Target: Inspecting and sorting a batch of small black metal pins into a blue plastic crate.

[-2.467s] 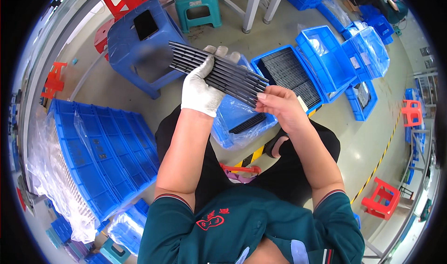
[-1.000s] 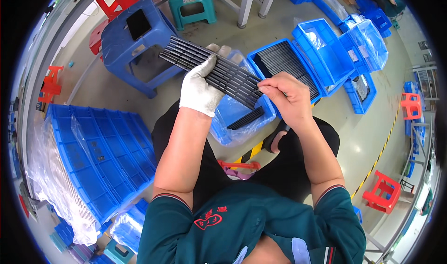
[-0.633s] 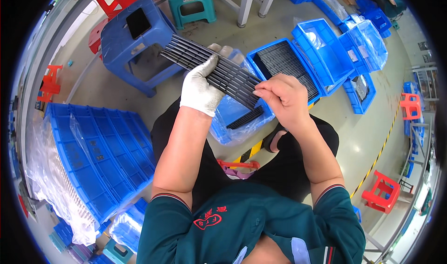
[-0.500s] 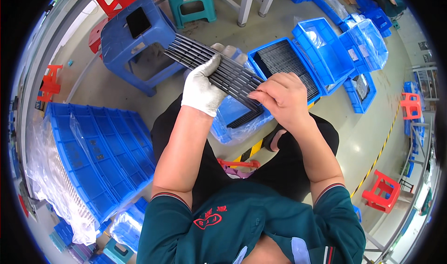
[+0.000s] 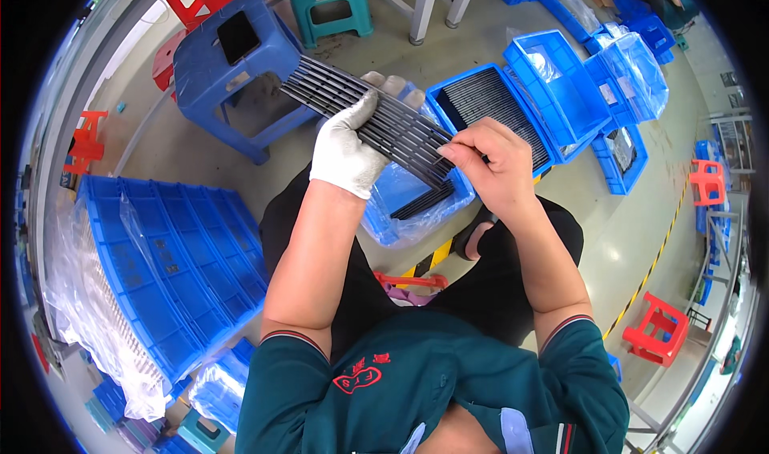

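Note:
My left hand (image 5: 348,151), in a white glove, is closed around a fanned bundle of thin black strips (image 5: 404,133). The bundle slants from upper left to lower right in front of me. Bare, my right hand (image 5: 498,165) pinches with thumb and forefinger at the right end of the bundle; how many strips are between the fingertips is hidden. Below lies a plastic-lined blue bin (image 5: 387,228), with a few loose black strips (image 5: 422,203) in it. Just beyond my right hand stands a blue bin (image 5: 547,165) filled with rows of similar black strips.
A blue stool (image 5: 276,49) with a dark flat device (image 5: 238,39) on it stands at the far left. Stacked blue crates (image 5: 172,266) rise on my left. More blue bins (image 5: 561,77) sit at the far right. A red stool (image 5: 657,330) stands on the right.
My right fingertips have shifted slightly up and to the right along the end of the bundle. The left hand and the strips have hardly moved.

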The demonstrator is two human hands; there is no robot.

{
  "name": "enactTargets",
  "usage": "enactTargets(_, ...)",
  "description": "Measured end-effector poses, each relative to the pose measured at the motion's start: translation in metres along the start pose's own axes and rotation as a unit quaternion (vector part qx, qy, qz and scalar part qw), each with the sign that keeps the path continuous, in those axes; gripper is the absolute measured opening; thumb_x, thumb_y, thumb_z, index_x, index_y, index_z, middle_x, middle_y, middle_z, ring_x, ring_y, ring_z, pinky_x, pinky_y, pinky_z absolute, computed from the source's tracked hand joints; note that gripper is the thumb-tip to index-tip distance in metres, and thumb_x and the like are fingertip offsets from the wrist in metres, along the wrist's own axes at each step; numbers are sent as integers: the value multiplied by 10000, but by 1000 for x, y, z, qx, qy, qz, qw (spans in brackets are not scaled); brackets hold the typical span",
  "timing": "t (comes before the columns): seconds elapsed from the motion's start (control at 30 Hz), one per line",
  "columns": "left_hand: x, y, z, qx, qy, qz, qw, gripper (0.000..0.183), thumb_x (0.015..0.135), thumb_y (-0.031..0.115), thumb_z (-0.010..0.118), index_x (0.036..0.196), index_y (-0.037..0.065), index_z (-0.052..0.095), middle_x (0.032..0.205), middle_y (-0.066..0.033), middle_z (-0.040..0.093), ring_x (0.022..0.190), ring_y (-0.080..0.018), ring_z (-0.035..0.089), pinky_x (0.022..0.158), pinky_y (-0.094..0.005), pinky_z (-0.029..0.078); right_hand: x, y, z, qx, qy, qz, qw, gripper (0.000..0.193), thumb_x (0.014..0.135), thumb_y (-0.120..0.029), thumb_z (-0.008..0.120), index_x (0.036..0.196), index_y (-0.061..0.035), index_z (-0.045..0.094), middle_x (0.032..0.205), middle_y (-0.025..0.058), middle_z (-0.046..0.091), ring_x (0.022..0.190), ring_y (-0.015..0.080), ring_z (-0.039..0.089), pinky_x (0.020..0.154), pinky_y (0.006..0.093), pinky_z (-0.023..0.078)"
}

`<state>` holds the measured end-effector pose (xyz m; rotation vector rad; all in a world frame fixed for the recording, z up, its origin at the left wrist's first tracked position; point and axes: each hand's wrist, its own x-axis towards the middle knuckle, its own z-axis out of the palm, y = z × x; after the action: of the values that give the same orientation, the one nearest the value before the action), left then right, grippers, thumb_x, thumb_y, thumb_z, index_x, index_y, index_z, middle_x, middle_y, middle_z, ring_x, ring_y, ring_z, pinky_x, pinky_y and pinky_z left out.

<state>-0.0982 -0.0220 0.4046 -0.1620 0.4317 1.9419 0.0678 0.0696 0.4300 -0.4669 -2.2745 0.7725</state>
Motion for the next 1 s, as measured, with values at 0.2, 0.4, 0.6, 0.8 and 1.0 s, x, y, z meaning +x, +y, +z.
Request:
enactTargets(0.2, 2, -1, -2, -19, -12, -9, 1000, 210, 973, 74, 424, 1156, 48, 524, 1160, -186, 587, 1129, -418, 556, 957, -573, 458, 1, 4, -4, 0, -37, -23, 999, 94, 748, -100, 743, 770, -55, 663, 689, 51, 590, 622, 208, 568, 571, 315, 441)
enactTargets(0.4, 2, -2, -2, -20, -1, -7, 1000, 217, 975, 72, 415, 1163, 51, 522, 1171, -187, 580, 1145, -419, 546, 967, -577, 449, 4, 1, -9, 3, -68, -26, 997, 87, 731, -100, 725, 735, -63, 646, 670, 59, 585, 624, 256, 572, 597, 349, 448)
enactTargets(0.6, 5, -6, -6, -44, -32, -15, 998, 213, 975, 76, 423, 1154, 49, 534, 1171, -190, 578, 1149, -418, 544, 973, -578, 444, 5, -3, -14, 0, -76, 17, 997, 125, 721, -96, 716, 670, -66, 605, 642, 59, 563, 604, 264, 557, 580, 357, 434)
enactTargets(0.8, 4, -9, -6, -40, -27, -30, 998, 215, 972, 64, 424, 1154, 38, 537, 1147, -195, 589, 1152, -425, 540, 982, -581, 436, 11, 5, -22, -35, -102, -86, 991, 177, 738, -115, 733, 658, -55, 587, 623, 42, 529, 589, 224, 524, 572, 339, 375)
enactTargets(1.0, 4, -9, -5, -61, -56, -40, 996, 213, 972, 69, 423, 1149, 40, 539, 1147, -196, 589, 1155, -421, 541, 984, -569, 438, 10, 2, -16, -82, -122, -130, 981, 155, 760, -153, 709, 691, -77, 593, 665, 58, 557, 648, 252, 559, 629, 372, 432)
